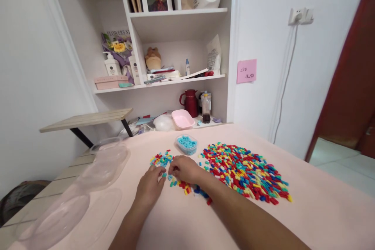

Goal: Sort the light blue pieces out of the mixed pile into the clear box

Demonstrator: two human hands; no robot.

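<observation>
My left hand [150, 185] rests low over the pink-covered table, thumb and index finger apart around a small light blue block [164, 175]. Close on its right, my right hand [185, 169] has its fingers curled in; whatever they hold is hidden. Just beyond both hands lies a small mixed group of coloured blocks [161, 159]. More loose blocks [185, 186], red, yellow and orange among them, spread beneath my right wrist. A clear plastic tub [187, 149] full of light blue blocks stands behind my right hand. To the right is a large multicoloured heap of blocks [243, 172].
Clear plastic containers and lids [101, 168] lie along the left side of the table. At the back, a pink tray [183, 119], a dark red jug [191, 103] and a bottle of dark liquid [206, 109] stand beneath white shelves [178, 15]. A wooden stand [88, 119] rises at the left.
</observation>
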